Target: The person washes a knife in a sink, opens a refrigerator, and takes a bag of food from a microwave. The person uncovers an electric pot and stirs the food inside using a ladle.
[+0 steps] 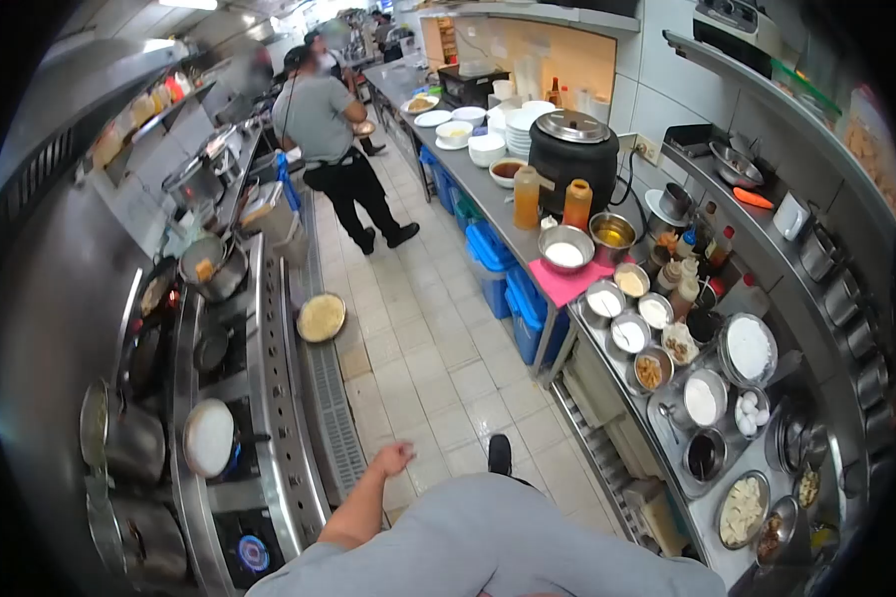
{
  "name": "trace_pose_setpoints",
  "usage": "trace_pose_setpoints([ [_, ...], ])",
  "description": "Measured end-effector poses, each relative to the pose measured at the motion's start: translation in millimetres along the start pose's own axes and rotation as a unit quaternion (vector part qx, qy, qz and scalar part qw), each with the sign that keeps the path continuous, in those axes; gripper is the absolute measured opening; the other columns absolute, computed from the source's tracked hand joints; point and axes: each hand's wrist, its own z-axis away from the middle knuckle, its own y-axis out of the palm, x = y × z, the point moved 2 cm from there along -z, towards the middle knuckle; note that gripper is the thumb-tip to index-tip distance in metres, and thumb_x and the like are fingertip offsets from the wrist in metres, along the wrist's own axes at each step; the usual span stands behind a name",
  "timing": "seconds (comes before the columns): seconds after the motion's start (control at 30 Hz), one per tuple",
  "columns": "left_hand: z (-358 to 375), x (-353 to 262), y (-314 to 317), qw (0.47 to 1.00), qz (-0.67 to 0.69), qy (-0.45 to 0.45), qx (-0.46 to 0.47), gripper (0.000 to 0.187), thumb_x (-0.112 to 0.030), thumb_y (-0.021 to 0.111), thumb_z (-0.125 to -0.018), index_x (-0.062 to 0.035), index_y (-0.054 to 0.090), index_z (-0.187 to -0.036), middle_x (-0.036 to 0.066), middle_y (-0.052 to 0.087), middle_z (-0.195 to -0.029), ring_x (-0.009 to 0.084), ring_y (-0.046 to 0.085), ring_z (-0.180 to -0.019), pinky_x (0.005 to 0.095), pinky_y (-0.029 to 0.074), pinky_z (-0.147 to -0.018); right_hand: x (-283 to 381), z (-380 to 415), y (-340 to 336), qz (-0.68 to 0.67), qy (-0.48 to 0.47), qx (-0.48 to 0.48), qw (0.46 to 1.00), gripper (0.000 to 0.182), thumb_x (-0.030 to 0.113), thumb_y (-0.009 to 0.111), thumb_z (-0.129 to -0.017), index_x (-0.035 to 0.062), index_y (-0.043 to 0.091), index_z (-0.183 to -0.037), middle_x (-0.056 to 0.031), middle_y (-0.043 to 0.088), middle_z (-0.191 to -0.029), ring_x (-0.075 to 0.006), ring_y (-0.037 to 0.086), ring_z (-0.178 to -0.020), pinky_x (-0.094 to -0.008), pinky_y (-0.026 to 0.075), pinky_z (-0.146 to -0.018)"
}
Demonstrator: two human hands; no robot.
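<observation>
Steel runs along both sides of us, and between lies a pale tiled floor (438, 368). We see only our left hand (393, 458), hanging low at the end of a bare forearm with the fingers curled loosely in on themselves, holding nothing and touching nothing; our right hand is out of sight, so we cannot tell how it stands.

Nearest that hand, just to its left, is the front rail of the stove (299, 478), and on the stove beside it sits a frying pan (211, 438) with a pale round filling, its dark handle pointing toward the hand. We judge the pan heavy and hot, with the contents free to slide, so the handle is the place to grip it and it should be kept level. Below it a burner (253, 553) glows blue. Further left stand tall steel pots (129, 443).

Ahead of the hand, a round pan of yellow food (322, 317) rests on the stove's edge. Across the aisle to the right, a counter (712, 497) carries many small steel bowls (629, 331) of sauces and powders, plus eggs (750, 412), which are fragile.

Far ahead, a black cooker (573, 154) stands on the counter, and another person (334, 149) in grey works at the stove.
</observation>
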Motion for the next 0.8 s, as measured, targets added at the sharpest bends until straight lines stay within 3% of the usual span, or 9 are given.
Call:
trace_pose_setpoints([
  [0.07, -14, 77, 14, 0.989, -0.141, -0.026, 0.048, 0.047, -0.042, 0.062, -0.091, -0.0078, 0.066, -0.124, 0.022, 0.067, -0.116, 0.0325, 0.067, -0.100, 0.0392, 0.053, -0.088, 50, -47, -6, 0.052, -0.075, 0.001, 0.996, 0.051, 0.039, 0.061, -0.082, 0.0023, 0.068, -0.116, -0.0232, 0.065, -0.121, -0.0367, 0.059, -0.118, -0.0403, 0.047, -0.100],
  [0.13, 22, 63, -19, 0.926, 0.033, -0.341, 0.161, 0.042, -0.035, 0.064, -0.089, -0.0099, 0.068, -0.122, 0.016, 0.063, -0.129, 0.0335, 0.057, -0.124, 0.0426, 0.047, -0.102, 125, -123, -19, 0.144, -0.194, -0.065, 0.968, 0.050, 0.040, 0.060, -0.082, 0.0023, 0.070, -0.114, -0.0232, 0.066, -0.118, -0.0368, 0.060, -0.116, -0.0400, 0.047, -0.099],
  [0.23, 6, 132, -60, 0.844, -0.448, 0.043, 0.290, 0.042, -0.028, 0.065, -0.089, -0.0094, 0.065, -0.127, 0.013, 0.066, -0.125, 0.0316, 0.062, -0.116, 0.0424, 0.051, -0.094, 275, -68, -159, -0.129, -0.162, -0.269, 0.941, 0.049, 0.039, 0.058, -0.083, -0.0033, 0.070, -0.105, -0.0292, 0.066, -0.109, -0.0417, 0.063, -0.106, -0.0437, 0.049, -0.096],
  [0.3, 1, 122, -84, 0.939, -0.023, -0.326, 0.107, 0.036, -0.026, 0.063, -0.091, -0.0112, 0.066, -0.124, 0.010, 0.067, -0.108, 0.0263, 0.062, -0.095, 0.0411, 0.051, -0.077, 351, -34, -233, -0.166, -0.276, -0.395, 0.860, 0.037, 0.035, 0.065, -0.080, -0.0021, 0.070, -0.084, -0.0272, 0.067, -0.083, -0.0431, 0.067, -0.085, -0.0501, 0.053, -0.078],
  [0.37, -16, 74, -112, 0.883, 0.189, -0.426, -0.049, 0.030, -0.024, 0.061, -0.093, -0.0131, 0.067, -0.120, 0.007, 0.067, -0.090, 0.0211, 0.062, -0.074, 0.0399, 0.051, -0.061, 411, 37, -317, -0.190, -0.284, -0.267, 0.901, 0.039, 0.036, 0.065, -0.080, -0.0019, 0.069, -0.086, -0.0271, 0.067, -0.086, -0.0442, 0.066, -0.088, -0.0503, 0.052, -0.080],
  [0.57, -219, 131, -164, 0.967, 0.076, -0.168, 0.174, 0.019, -0.020, 0.063, -0.090, -0.0079, 0.067, -0.104, 0.006, 0.061, -0.074, 0.0205, 0.054, -0.053, 0.0394, 0.050, -0.053, 437, 2, -339, -0.200, -0.246, -0.320, 0.893, 0.038, 0.036, 0.066, -0.080, -0.0003, 0.071, -0.089, -0.0254, 0.070, -0.092, -0.0429, 0.067, -0.091, -0.0471, 0.053, -0.082],
  [0.63, -254, 12, -210, 0.902, 0.331, -0.279, -0.006, 0.019, -0.022, 0.058, -0.093, -0.0085, 0.061, -0.107, 0.011, 0.064, -0.099, 0.0272, 0.066, -0.077, 0.0426, 0.053, -0.053, 412, -61, -296, -0.223, -0.182, -0.269, 0.919, 0.042, 0.037, 0.066, -0.081, 0.0003, 0.071, -0.099, -0.0249, 0.070, -0.099, -0.0407, 0.067, -0.098, -0.0450, 0.053, -0.084],
  [0.73, -309, -108, -290, 0.739, 0.667, -0.084, 0.052, 0.039, -0.040, 0.064, -0.091, -0.0137, 0.060, -0.120, 0.015, 0.057, -0.130, 0.0329, 0.062, -0.102, 0.0468, 0.055, -0.076, 377, -76, -245, -0.169, -0.106, -0.164, 0.966, 0.032, 0.029, 0.066, -0.073, -0.0020, 0.070, -0.080, -0.0252, 0.070, -0.090, -0.0393, 0.069, -0.087, -0.0426, 0.056, -0.078],
  [0.8, -332, -183, -350, 0.924, 0.309, -0.224, 0.005, 0.049, -0.042, 0.066, -0.090, -0.0163, 0.058, -0.130, 0.016, 0.055, -0.136, 0.0360, 0.057, -0.119, 0.0576, 0.050, -0.090, 353, -52, -214, -0.162, -0.034, -0.128, 0.978, 0.027, 0.025, 0.066, -0.076, -0.0021, 0.070, -0.079, -0.0242, 0.071, -0.087, -0.0386, 0.070, -0.087, -0.0441, 0.055, -0.077],
])
